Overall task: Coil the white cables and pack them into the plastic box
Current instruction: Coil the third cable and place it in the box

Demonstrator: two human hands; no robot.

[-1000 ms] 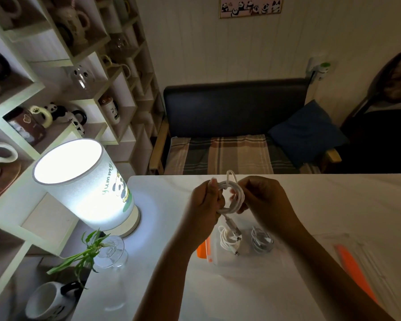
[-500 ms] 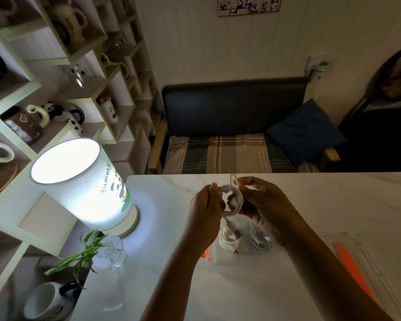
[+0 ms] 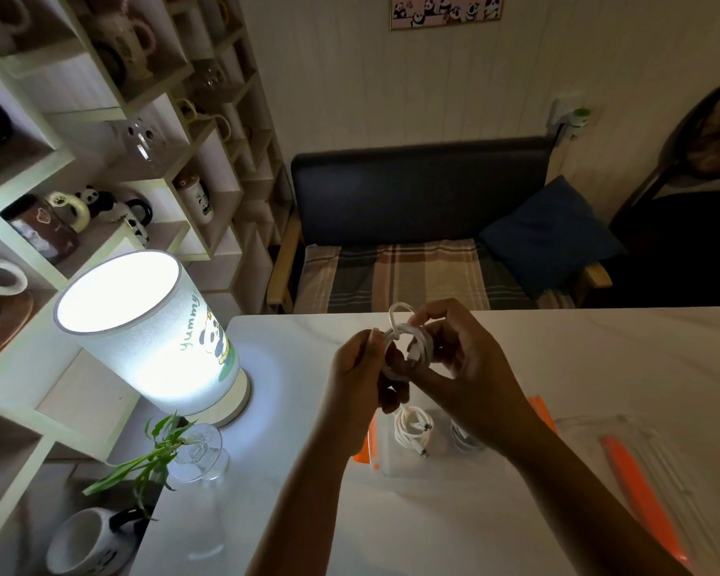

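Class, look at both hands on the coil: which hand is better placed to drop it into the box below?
Probably the right hand: its fingers wrap the coil, and it hangs over the box. The left hand only pinches the coil's edge.

You can read one word here: "Yummy" in green letters, running up the side of the lit lamp shade (image 3: 150,326), just beside a panda drawing printed on the same shade. The lamp stands at about nine o'clock from your hands, at the left edge of the tabletop (image 3: 599,367). After the final "y" there may be a mark, but it is too small for you to make out. The panda picture (image 3: 447,10) on the wall at twelve o'clock carries no lettering you could read, and any marks on the shelf mugs are too dim and small.
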